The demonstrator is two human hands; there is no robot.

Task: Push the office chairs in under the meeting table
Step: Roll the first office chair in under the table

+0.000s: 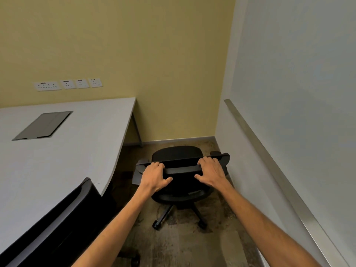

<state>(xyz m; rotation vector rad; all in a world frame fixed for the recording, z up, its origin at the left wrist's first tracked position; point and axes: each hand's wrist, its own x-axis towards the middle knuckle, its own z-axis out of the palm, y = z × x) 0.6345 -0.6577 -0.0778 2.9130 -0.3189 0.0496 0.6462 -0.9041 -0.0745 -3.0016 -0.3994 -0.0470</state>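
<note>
A black wheeled office chair (178, 155) stands on the floor in the room's corner, right of the meeting table (57, 160) and apart from its edge. My left hand (155, 175) grips the left part of the chair's backrest top. On the right part of that same top edge my right hand (211, 173) is closed. The chair's seat faces the yellow wall. A second black chair (57, 224) sits at the lower left, its back against the table's curved edge.
The white table carries a grey cable hatch (43, 125) and has a thin metal leg (136, 128) near the wall. A white wall with a metal rail (269, 160) runs close along the right. Patterned carpet (177, 243) lies between table and wall.
</note>
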